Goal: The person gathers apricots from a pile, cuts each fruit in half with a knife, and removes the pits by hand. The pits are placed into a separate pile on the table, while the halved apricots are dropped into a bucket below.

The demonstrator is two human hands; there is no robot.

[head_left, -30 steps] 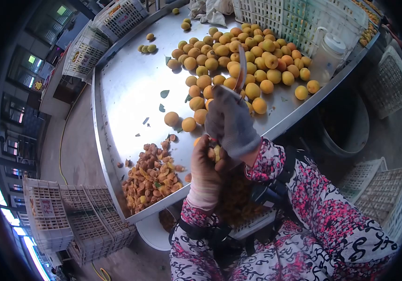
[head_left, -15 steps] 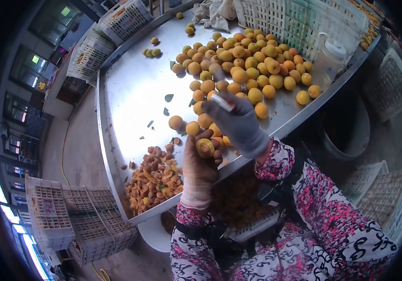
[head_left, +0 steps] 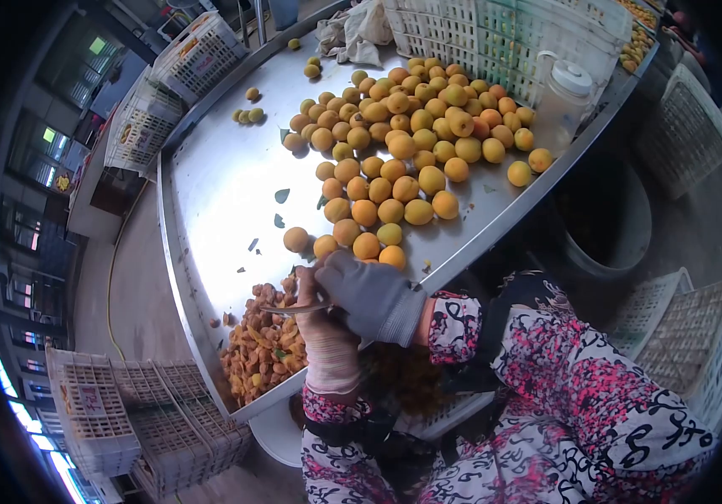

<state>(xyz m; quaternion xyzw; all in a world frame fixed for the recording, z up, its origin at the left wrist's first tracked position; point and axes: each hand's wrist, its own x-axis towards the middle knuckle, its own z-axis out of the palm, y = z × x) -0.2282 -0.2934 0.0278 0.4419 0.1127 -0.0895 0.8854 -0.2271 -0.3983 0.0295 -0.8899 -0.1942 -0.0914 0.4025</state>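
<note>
My gloved right hand (head_left: pixel 368 294) is closed and overlaps the fingers of my left hand (head_left: pixel 321 323), near the front edge of the metal table (head_left: pixel 226 202). A thin curved blade (head_left: pixel 295 309) sticks out to the left from between the hands; its grip is hidden. My left hand is closed, and what it holds is covered by the right glove. Whole orange-yellow apricots (head_left: pixel 367 245) lie just beyond my fingers, part of a large pile. Left of my left wrist is a heap of brown pits and pieces (head_left: pixel 262 340).
A white plastic crate (head_left: pixel 495 46), a lidded clear jug (head_left: pixel 561 97) and a crumpled cloth (head_left: pixel 357 32) stand or lie at the table's back. Below the right edge sits a large round tub (head_left: pixel 630 231). Stacked crates (head_left: pixel 92 412) stand at the lower left.
My right hand has come down and left onto my left hand. The blade now shows beside them, and the halved apricot seen in my left hand before is hidden. The view has shifted slightly.
</note>
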